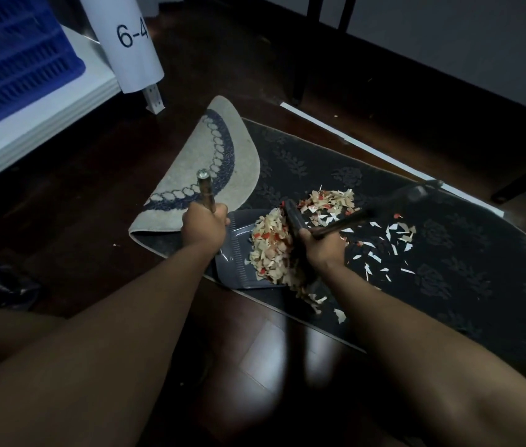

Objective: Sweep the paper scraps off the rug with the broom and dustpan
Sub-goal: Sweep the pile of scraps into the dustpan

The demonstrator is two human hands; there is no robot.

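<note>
Paper scraps point(273, 250) jagged, heaped | dustpan point(239, 240) smooth plastic (grey)

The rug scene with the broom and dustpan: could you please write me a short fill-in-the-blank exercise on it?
1. The left hand grips the handle of the ____.
2. The right hand grips the ____.
3. The rug's end nearest the left hand is ____ over.
4. The scraps already gathered lie in the ____.

Missing words: dustpan; broom; folded; dustpan.

One head-worn view looks steeply down and forward, close over both forearms, at the near rug point(448, 253).
</note>
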